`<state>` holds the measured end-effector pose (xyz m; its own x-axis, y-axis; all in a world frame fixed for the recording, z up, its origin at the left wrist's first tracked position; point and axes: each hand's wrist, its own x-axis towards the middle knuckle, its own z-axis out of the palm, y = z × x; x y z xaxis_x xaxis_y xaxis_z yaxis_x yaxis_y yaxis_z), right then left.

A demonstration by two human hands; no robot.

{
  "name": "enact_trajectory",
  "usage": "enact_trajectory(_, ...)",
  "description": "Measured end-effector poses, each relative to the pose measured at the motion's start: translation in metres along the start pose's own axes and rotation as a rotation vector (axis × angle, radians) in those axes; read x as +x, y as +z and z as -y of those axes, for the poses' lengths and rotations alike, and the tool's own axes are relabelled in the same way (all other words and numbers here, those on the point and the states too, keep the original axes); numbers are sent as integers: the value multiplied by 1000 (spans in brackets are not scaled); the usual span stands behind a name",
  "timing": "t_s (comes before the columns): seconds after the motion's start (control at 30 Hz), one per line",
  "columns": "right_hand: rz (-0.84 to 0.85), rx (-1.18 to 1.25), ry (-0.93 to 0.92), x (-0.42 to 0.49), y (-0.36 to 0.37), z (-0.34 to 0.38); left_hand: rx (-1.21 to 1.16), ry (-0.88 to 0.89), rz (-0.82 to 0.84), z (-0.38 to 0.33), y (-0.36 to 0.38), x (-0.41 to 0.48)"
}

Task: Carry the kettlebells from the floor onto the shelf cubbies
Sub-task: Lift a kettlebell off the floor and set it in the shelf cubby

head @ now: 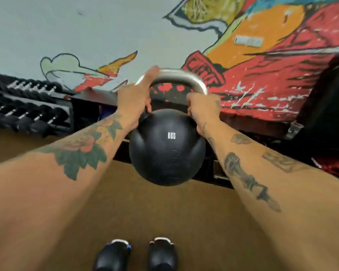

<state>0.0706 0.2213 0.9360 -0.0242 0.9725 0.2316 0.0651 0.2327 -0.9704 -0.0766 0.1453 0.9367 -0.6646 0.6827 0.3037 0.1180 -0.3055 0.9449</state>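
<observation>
Dumbbell rack [27, 112]: far left against the wall, tiers of black dumbbells, well apart from the lift.
Left hand [133, 100]: clenched on the left side of the steel handle [176, 76], one finger pointing up along the bar.
Kettlebell [167, 147]: black, marked in white on its face, held upright in mid-air between both forearms, clear of the brown floor [164, 216].
Right hand [203, 106]: grasping the handle's right leg just above the ball.
Shelf [252, 124]: dark unit directly behind the kettlebell, running off to the right below the red and orange mural [272, 61]; its cubbies are blurred and mostly hidden by the arms and the ball.
Shoes [137, 255]: a black pair on the floor at the bottom edge, under the load.
</observation>
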Motion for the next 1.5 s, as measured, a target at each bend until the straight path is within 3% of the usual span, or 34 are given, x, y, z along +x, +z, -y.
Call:
enact_trajectory(0.17, -135, 60, -146, 9, -13, 97, -69, 112, -26, -98, 10, 20)
enact_trajectory(0.37, -235, 66, -192, 18, -20, 115, -105, 129, 31, -113, 26, 33)
enact_trajectory(0.67, -243, 51, -172, 128, -5, 47, -59, 110, 40, -35, 91, 113)
enact_trajectory(1.07, -17, 62, -141, 389, 30, -33, -34, 91, -8, 73, 230, 303)
enact_trajectory(1.3, 73, 98, -96, 466, 87, -77, -6, 10, -27, 131, 240, 393)
enact_trajectory(1.5, 34, 119, -57, 523, 165, -120, -10, -42, 21, 189, 227, 488)
